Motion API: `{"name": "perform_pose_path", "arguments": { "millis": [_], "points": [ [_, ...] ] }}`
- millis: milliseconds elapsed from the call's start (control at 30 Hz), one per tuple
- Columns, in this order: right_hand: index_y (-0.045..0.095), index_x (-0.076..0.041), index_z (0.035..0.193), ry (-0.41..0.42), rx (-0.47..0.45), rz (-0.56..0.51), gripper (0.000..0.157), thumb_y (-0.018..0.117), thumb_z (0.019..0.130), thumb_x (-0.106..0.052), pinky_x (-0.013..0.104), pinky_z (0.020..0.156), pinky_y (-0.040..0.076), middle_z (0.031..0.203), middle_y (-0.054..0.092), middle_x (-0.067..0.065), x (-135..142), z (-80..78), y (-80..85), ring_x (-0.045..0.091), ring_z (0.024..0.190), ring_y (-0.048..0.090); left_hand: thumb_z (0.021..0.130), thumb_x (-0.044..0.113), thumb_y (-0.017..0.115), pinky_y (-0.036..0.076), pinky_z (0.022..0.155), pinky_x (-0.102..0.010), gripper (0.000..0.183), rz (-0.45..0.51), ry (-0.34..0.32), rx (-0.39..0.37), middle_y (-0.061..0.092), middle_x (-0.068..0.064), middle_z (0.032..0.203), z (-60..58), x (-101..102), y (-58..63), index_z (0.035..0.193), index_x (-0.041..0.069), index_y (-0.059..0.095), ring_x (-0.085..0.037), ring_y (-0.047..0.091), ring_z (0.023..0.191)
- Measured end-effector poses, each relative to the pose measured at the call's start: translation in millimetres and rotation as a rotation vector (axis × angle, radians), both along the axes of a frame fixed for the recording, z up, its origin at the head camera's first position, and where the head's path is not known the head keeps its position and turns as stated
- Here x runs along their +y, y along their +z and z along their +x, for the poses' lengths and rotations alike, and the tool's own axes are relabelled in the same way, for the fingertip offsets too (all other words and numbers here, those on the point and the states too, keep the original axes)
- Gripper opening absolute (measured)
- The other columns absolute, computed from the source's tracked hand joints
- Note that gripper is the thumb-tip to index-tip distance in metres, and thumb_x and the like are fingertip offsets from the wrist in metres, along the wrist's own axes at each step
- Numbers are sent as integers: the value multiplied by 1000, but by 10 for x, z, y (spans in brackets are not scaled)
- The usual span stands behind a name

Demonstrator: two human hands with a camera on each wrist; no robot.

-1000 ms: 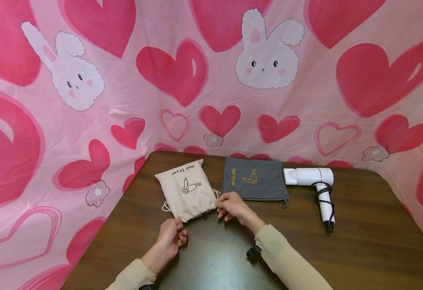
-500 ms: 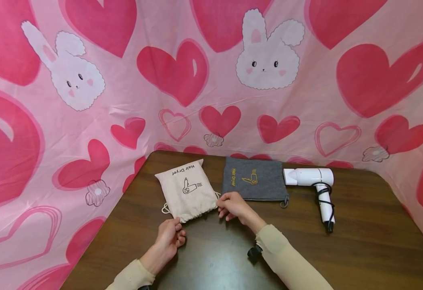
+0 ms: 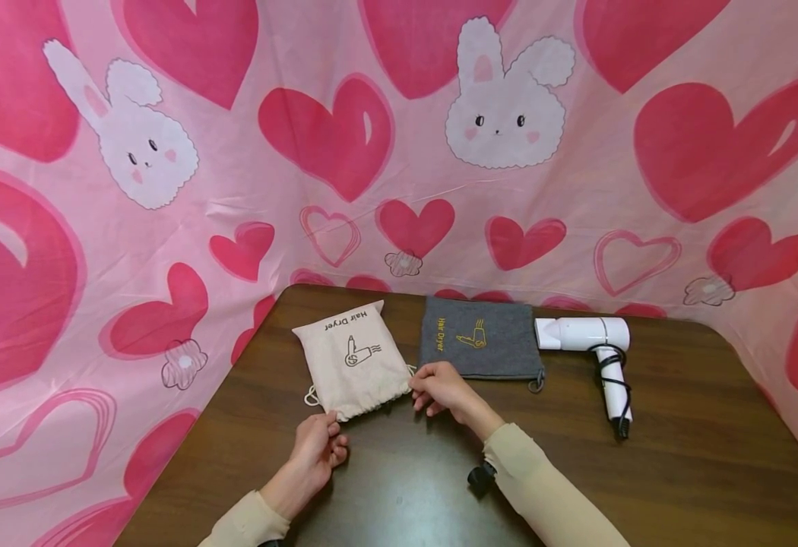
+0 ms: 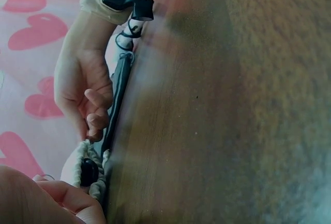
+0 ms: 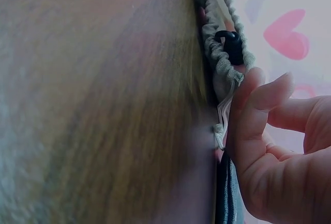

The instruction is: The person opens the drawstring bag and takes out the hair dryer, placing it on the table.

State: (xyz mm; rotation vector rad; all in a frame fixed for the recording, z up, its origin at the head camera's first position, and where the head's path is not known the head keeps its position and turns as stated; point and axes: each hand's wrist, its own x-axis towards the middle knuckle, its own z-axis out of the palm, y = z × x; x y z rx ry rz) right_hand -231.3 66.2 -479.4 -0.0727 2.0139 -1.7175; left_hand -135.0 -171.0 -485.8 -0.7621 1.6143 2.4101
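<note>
A cream drawstring bag (image 3: 354, 361) printed "Hair Dryer" lies on the table, its gathered mouth facing me. My left hand (image 3: 312, 452) pinches the mouth's near left corner. At the right corner, my right hand (image 3: 443, 387) pinches the gathered edge with thumb and fingertips. Between the two hands the mouth gapes slightly. Both wrist views look into it, and a black rounded object (image 5: 231, 45) shows inside; the rest of the contents is hidden by the cloth. Loops of white cord (image 3: 311, 396) stick out at the bag's sides.
A grey "Hair Dryer" bag (image 3: 481, 357) lies flat just right of the cream one. Beyond it rests a white hair dryer (image 3: 580, 333) with its black cord wound round the handle. Pink heart-patterned cloth (image 3: 413, 178) rises behind the dark wooden table (image 3: 686, 456).
My left hand has shifted slightly left along with the corner it pinches, and the right hand a touch to the right. The mouth looks a little wider.
</note>
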Motion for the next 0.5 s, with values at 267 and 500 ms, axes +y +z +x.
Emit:
{"name": "perform_pose_path", "arguments": {
  "millis": [267, 500],
  "points": [
    [69, 5, 100, -1, 11, 5, 12, 66, 102, -7, 23, 47, 50, 81, 65, 11, 27, -2, 11, 12, 60, 66, 112, 8, 42, 36, 48, -14, 12, -3, 10, 1, 38, 3, 70, 16, -18, -7, 101, 4, 37, -7, 49, 53],
    [69, 6, 102, 2, 15, 0, 14, 67, 102, -7, 24, 47, 51, 82, 66, 12, 44, -19, 13, 12, 61, 66, 112, 9, 42, 36, 48, -14, 13, -8, 9, 5, 39, 4, 70, 14, -28, -2, 101, 4, 38, -7, 49, 53]
  ]
}}
